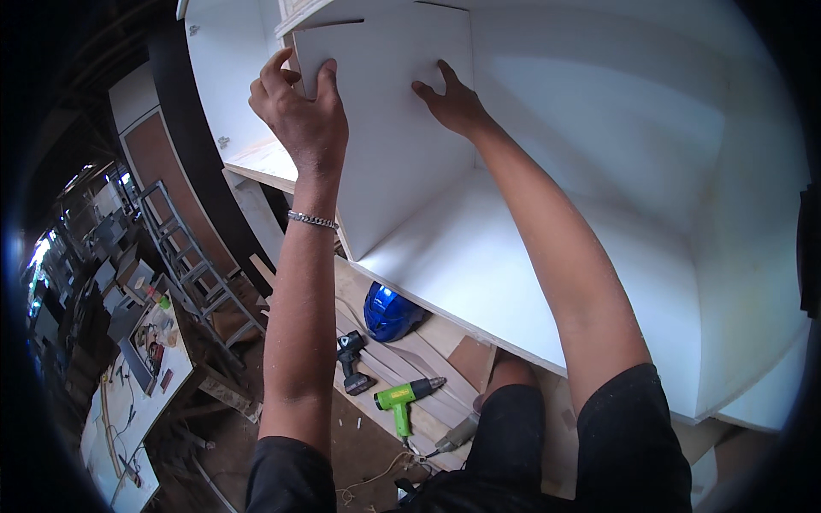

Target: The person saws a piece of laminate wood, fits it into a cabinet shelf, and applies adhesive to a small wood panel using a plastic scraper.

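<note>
A white upright panel (393,154) stands inside a white cabinet box (590,103), meeting its white bottom board (505,256). My left hand (299,111) grips the panel's front edge near the top, fingers curled round it and thumb on its face. Higher on that face, toward the back, my right hand (449,107) has its fingers spread and its tips against or very close to the surface. A thin dark line, perhaps a slot or gap, runs along part of the panel's top. A silver chain bracelet (312,220) circles my left wrist.
Below the cabinet, boards hold a blue helmet (386,309), a black cordless drill (351,363) and a green heat gun (396,395). A metal stepladder (188,256) leans at left, beside a white bench (103,427) with scattered tools. Another white cabinet section (231,94) adjoins at upper left.
</note>
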{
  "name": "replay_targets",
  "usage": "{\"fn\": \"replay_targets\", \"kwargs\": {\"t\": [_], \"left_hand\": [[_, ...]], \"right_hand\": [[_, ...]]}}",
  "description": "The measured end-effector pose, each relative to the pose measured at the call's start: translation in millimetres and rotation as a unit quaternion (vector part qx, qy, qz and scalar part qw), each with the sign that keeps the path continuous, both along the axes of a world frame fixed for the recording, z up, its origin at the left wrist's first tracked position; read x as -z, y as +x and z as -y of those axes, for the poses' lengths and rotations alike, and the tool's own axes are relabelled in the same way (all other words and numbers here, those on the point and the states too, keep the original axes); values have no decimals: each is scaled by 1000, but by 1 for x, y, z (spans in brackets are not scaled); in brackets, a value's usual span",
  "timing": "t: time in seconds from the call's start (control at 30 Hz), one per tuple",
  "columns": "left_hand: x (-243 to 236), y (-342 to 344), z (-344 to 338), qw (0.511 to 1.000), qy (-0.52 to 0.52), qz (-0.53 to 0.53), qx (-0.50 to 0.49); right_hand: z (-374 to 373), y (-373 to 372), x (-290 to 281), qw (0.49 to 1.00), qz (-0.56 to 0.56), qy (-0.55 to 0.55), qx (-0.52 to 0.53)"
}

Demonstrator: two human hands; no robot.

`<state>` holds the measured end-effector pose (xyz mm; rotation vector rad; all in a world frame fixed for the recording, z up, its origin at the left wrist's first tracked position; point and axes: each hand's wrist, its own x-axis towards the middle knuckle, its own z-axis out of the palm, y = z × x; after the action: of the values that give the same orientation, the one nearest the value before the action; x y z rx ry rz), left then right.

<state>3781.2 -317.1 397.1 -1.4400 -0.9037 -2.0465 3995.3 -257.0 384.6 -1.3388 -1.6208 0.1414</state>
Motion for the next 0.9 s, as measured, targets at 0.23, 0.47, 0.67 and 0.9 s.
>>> {"fn": "replay_targets", "kwargs": {"t": [0.23, 0.47, 0.67, 0.9], "left_hand": [[-7, -8, -14, 1000, 22, 5, 6], [-1, -23, 5, 984, -118, -32, 128], [11, -24, -22, 995, -13, -69, 73], [12, -15, -6, 971, -151, -52, 179]], "right_hand": [[-28, -3, -1, 999, 29, 13, -6], [-37, 2, 9, 999, 51, 8, -11], [-36, 4, 1, 998, 62, -3, -28], [-48, -26, -45, 989, 39, 143, -12]]}}
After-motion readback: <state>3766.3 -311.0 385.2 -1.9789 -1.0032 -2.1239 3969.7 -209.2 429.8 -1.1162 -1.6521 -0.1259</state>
